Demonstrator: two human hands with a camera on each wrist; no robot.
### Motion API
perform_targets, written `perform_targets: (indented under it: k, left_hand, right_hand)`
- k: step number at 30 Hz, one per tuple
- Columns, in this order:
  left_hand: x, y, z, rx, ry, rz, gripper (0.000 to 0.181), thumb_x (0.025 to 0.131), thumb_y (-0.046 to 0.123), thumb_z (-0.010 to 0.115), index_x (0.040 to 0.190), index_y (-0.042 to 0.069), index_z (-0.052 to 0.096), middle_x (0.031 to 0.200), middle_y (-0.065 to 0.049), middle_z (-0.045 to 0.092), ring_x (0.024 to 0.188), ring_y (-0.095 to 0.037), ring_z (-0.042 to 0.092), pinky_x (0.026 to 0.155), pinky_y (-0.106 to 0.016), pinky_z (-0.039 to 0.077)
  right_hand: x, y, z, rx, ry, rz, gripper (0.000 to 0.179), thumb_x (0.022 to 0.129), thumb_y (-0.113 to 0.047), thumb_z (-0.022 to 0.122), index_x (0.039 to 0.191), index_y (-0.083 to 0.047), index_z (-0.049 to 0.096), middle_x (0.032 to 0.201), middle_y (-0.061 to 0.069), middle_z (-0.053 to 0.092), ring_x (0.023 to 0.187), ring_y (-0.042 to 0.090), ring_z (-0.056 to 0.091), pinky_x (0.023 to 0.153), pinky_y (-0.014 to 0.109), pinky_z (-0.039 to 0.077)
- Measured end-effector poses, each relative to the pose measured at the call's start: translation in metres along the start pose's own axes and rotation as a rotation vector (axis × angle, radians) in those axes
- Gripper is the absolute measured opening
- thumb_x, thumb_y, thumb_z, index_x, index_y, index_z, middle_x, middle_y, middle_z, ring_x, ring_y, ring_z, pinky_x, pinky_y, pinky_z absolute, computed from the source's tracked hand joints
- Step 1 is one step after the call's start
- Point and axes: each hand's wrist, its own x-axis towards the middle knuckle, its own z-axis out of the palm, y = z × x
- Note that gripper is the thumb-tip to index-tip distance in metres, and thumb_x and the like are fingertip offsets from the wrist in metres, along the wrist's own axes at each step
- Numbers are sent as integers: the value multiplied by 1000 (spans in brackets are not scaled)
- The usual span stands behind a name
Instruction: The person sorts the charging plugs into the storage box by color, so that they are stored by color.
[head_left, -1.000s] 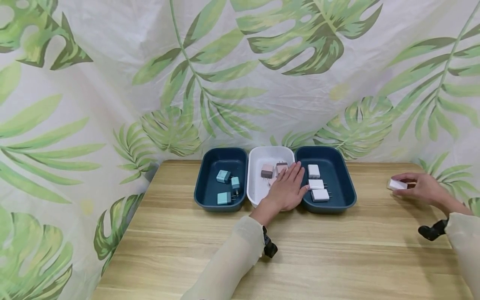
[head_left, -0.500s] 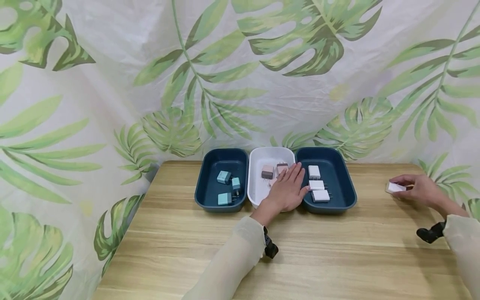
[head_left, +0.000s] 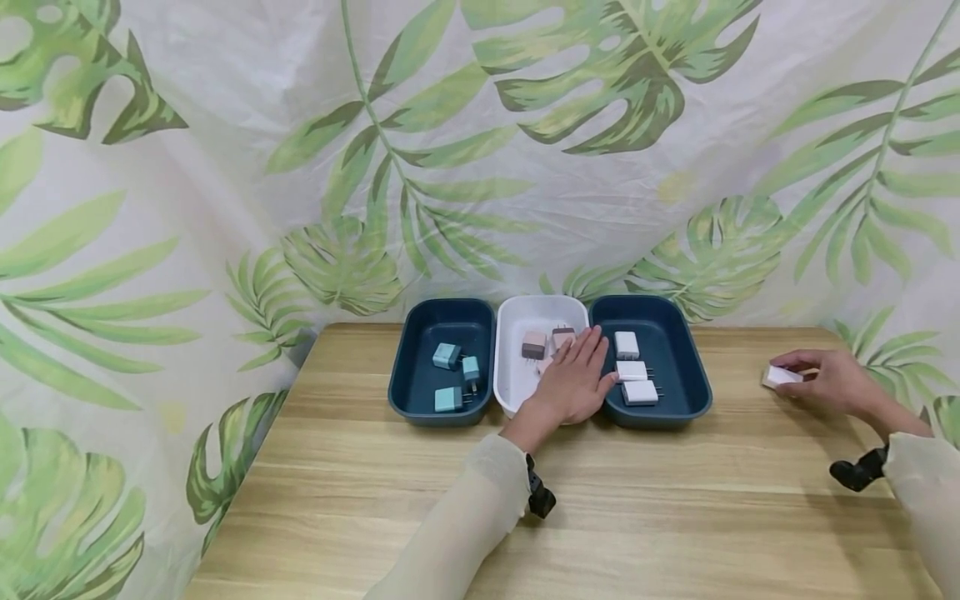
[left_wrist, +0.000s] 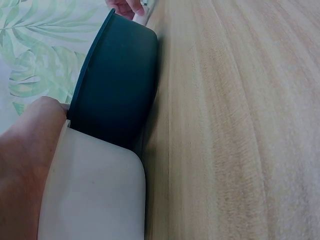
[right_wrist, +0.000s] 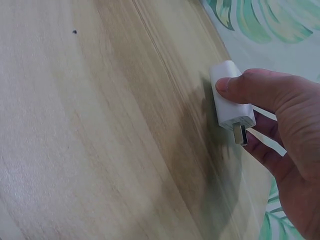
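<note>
A white plug-in charger [right_wrist: 235, 111] with metal prongs is pinched between the thumb and fingers of my right hand [head_left: 832, 382], near the table's right end. In the right wrist view it is held just off the wooden surface, prongs toward the bottom of the view. My left hand [head_left: 567, 385] lies with fingers extended across the white tray [head_left: 510, 367] and its right edge, hiding part of the pink-and-brown chargers [head_left: 534, 345] inside. Beside it, the right dark blue tray [head_left: 671, 346] holds three white chargers [head_left: 640, 392].
The left dark blue tray [head_left: 417, 342] contains teal chargers [head_left: 448, 398] and touches the white tray's side. All three trays stand in a row at the back of the wooden table [head_left: 660, 508]. Behind hangs a leaf-patterned cloth [head_left: 465, 192].
My right hand has shifted slightly left with the white charger in its grip. The left hand and the trays keep their places.
</note>
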Motion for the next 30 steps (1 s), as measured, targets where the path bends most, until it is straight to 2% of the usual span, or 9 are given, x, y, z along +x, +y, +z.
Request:
perform_targets:
  k: [10,18,25,30]
  left_hand:
    - [-3,1,-6,16,17,4,70,115,54,18,172,14,10,180,-1,-4,165,-17,-8,133,-39,2]
    - [-5,1,-5,27,48,24,70,115,52,20,172,12,15,180,-4,4,165,-20,0,133,-40,7]
    - [-4,1,-3,23,50,20,70,115,53,20,172,13,14,180,-3,0,165,-19,-3,133,-40,6]
    - [-2,0,-1,8,35,18,71,115,54,20,172,13,12,180,-2,-3,165,-18,-7,133,-40,2]
  right_hand:
    - [5,-14,-3,12,11,-21,37,84,1,87,117,9,74,105,24,75,87,-11,60,68,11,53]
    - [6,-26,-6,-3,27,-26,35,83,1,87,116,8,76,105,24,75,88,-13,58,67,13,55]
    - [12,-43,-12,-11,59,-82,35,81,2,89,113,7,77,106,25,76,88,-12,58,67,10,52]
    - [15,-55,-14,-33,62,-74,38,81,-1,90,116,7,77,107,26,76,88,-12,59,69,9,52]
